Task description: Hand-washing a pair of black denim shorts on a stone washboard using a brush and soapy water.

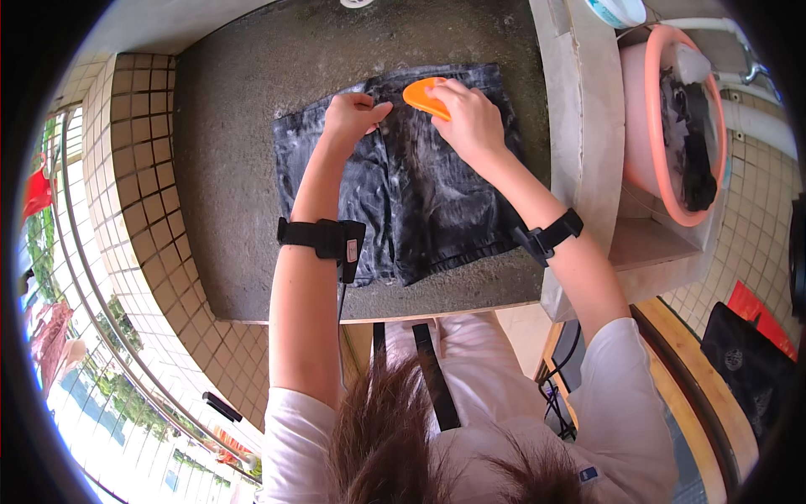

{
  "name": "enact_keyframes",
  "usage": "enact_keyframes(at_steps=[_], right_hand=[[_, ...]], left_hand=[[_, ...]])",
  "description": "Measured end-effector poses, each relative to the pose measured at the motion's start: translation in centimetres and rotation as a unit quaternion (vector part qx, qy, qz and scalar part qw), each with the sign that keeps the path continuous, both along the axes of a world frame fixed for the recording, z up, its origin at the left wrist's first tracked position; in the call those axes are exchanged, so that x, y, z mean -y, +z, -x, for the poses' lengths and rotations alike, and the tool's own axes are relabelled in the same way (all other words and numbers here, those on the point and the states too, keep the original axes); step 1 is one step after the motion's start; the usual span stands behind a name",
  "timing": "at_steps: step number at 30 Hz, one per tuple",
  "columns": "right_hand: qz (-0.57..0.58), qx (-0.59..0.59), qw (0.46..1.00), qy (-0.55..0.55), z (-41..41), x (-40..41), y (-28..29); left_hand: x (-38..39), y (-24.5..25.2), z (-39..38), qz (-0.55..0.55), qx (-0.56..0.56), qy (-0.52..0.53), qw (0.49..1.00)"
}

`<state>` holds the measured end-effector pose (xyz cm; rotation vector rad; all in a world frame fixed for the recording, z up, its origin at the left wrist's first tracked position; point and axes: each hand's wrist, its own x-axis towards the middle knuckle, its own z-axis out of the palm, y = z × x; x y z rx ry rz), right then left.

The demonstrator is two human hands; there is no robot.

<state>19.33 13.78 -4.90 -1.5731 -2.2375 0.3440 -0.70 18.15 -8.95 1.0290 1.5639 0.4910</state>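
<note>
Dark shorts (453, 208) lie spread on a rough concrete slab (220, 189), their cloth wet-looking with whitish streaks. My right hand (472, 120) grips an orange scrubbing brush (423, 96) over the upper part of the shorts; its underside is hidden. To the left, my left hand (356, 120) rests at the waistband with thumb and fingers drawn together. Whether it pinches the cloth is not clear. Both forearms wear black straps.
Right of the slab, beyond a raised concrete ledge (582, 145), stands a pink basin (655, 126) holding dark cloth and water. A white tub (620, 9) sits above it. A tiled wall (141, 170) borders the left side, with a metal railing beyond.
</note>
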Motion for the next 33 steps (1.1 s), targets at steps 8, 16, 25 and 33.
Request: enact_keyframes(at_steps=[8,16,25,33], right_hand=[[0.128,-0.036,0.985,0.112,2.0,13.2,2.2],[0.109,-0.058,0.992,0.038,4.1,11.1,2.1],[0.076,-0.087,0.993,-0.011,5.8,10.6,1.0],[0.185,-0.101,0.977,0.036,3.1,16.8,3.6]], left_hand=[[0.2,0.6,1.2,0.041,-0.009,-0.015,0.999],[-0.2,0.0,1.3,0.027,-0.007,-0.021,0.999],[0.2,0.9,0.4,0.024,-0.004,-0.010,1.000],[-0.1,0.4,0.6,0.021,-0.018,0.008,1.000]])
